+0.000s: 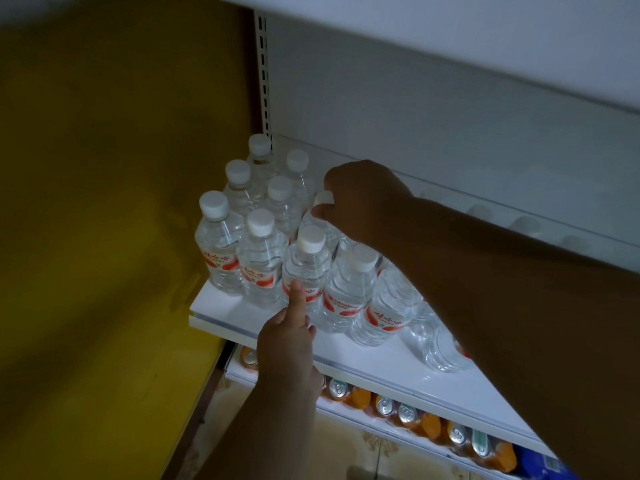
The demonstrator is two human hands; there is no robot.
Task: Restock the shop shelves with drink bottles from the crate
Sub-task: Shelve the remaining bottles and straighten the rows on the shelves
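Note:
Several clear water bottles with white caps and red-orange labels stand in rows on the white shelf (388, 362). My right hand (360, 199) reaches in from the right and pinches the white cap of one bottle (320, 220) in the second row. My left hand (287, 337) comes up from below, forefinger stretched out and touching the label of a front-row bottle (306, 268); its other fingers are curled and hold nothing. My right forearm hides several bottles further right. No crate is in view.
A lower shelf (363, 415) holds orange drink cans (349, 393) lying with tops outward. A yellow wall (104, 202) stands to the left beside the slotted shelf upright (265, 81). A white shelf underside (450, 39) hangs overhead. Tiled floor (346, 455) shows below.

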